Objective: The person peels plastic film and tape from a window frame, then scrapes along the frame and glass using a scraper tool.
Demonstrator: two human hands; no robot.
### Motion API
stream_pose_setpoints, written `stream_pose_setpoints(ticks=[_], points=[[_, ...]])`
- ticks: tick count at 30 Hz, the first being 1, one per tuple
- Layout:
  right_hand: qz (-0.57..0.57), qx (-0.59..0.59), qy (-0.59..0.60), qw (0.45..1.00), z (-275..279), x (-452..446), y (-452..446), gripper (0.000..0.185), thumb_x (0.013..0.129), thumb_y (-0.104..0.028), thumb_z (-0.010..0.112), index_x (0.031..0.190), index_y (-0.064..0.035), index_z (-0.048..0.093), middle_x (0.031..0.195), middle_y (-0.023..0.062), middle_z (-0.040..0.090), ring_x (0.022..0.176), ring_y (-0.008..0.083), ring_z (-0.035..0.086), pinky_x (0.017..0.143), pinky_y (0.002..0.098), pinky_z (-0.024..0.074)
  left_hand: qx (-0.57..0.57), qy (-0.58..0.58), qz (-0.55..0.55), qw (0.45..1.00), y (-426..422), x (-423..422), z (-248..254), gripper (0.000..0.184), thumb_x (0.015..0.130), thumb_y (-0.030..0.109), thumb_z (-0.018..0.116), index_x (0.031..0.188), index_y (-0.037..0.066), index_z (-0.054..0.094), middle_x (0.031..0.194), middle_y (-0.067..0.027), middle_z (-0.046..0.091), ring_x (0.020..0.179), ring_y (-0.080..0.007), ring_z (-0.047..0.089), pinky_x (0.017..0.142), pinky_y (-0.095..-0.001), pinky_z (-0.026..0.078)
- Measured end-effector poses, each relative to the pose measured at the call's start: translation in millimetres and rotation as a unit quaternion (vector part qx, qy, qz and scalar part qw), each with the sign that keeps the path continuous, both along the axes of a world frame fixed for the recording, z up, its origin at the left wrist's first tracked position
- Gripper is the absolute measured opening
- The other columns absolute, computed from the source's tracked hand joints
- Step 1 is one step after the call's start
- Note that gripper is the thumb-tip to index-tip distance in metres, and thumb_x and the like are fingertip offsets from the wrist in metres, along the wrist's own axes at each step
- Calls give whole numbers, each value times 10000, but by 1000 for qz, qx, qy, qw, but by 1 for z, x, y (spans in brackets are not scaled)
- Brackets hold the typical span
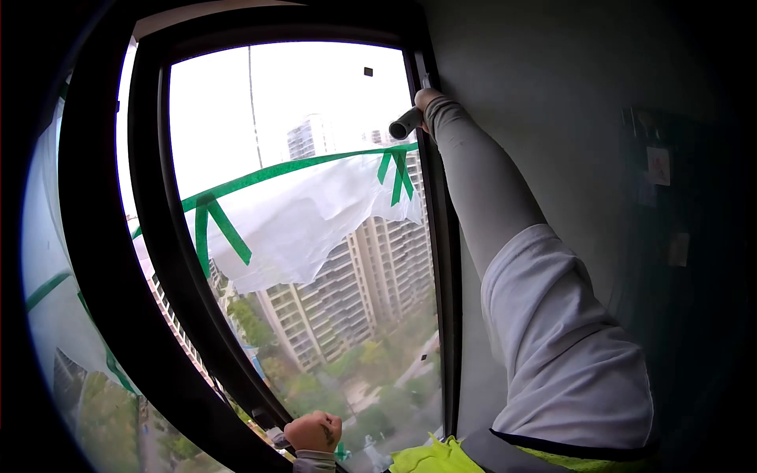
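My right hand (426, 100) reaches high along the right side of the dark window frame (448, 315). Its fingers are wrapped round a grey tool with a tubular handle (406, 123); the handle's round end points toward me. A thin light part of the tool shows above the fist, against the frame; its kind is unclear. My left hand (314, 432) is closed in a fist low down at the frame's bottom left. A small pale piece (277, 437) shows beside its knuckles, but what the fingers hold is hidden. Behind both hands is the glass pane (378, 315).
White plastic film (300, 217) hangs across the glass, fixed with green tape (276, 169). Another framed pane (59, 276) with film and tape stands at the left. A grey wall (536, 110) borders the right side. Tall buildings (339, 284) and trees lie far below outside.
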State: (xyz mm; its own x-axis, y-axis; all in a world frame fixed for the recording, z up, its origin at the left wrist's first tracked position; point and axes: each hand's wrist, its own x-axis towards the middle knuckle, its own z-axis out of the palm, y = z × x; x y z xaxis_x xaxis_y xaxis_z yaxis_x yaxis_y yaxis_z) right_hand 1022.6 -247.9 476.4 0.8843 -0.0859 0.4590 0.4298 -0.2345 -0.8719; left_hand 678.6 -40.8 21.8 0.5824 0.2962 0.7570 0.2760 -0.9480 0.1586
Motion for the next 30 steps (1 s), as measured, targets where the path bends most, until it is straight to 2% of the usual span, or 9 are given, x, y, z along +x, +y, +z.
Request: stream_pose_setpoints(ticks=[7,11,14,17,20,23,25,27,30], points=[[-11,-43,5,999,4,-24,-8,231,797,-188,354,774,-24,516,600,108,527,362,139,462,251,232,329,15,-7,6,1000,0,1,-1,143,551,171,572,444,76,563,424,-121,462,377,-293,465,384,-331,359],[86,189,89,974,13,-51,-7,258,793,-161,352,613,-46,496,470,76,459,284,112,361,218,207,252,18,2,6,1000,0,-1,-1,160,560,175,570,436,77,547,433,-121,470,386,-295,473,390,-341,361],[96,237,115,960,3,-44,-11,224,811,-184,398,678,-44,511,525,71,479,332,115,405,236,213,269,30,5,17,999,-2,0,1,164,563,180,572,434,82,547,435,-117,478,391,-296,479,391,-346,362],[234,346,24,908,-45,-52,-15,246,850,-261,483,888,-19,463,659,64,507,468,127,483,385,227,398,33,1,33,999,-1,2,-1,162,561,187,577,438,84,552,437,-114,484,397,-296,485,393,-348,366],[351,303,-5,886,-143,-93,-35,322,878,-297,493,954,10,431,624,97,506,502,187,522,512,301,482,32,-5,21,999,2,1,-5,135,569,195,581,486,91,599,451,-119,501,407,-297,497,404,-343,388],[409,215,49,886,-286,-143,-54,347,867,-350,532,936,-16,463,595,70,500,498,149,508,464,266,438,48,-21,37,998,3,3,-9,151,582,192,577,472,89,586,453,-121,503,411,-299,503,403,-351,391],[407,211,198,866,-413,-163,-53,352,867,-371,534,913,-24,487,632,64,516,519,141,527,465,253,440,65,-40,29,997,0,3,-7,147,577,204,582,471,102,589,453,-111,511,410,-290,509,401,-342,385],[335,184,387,839,-539,-201,-46,233,837,-226,604,877,-21,500,648,38,529,532,141,541,495,262,468,71,-38,28,996,9,5,-14,132,572,216,592,484,119,607,461,-101,524,413,-281,517,408,-337,390],[399,108,518,749,-649,-276,-75,181,802,-149,637,862,-26,518,698,48,536,563,135,545,528,258,475,65,-28,29,997,7,5,-14,132,589,237,593,529,127,636,497,-95,549,450,-276,542,425,-337,412]])
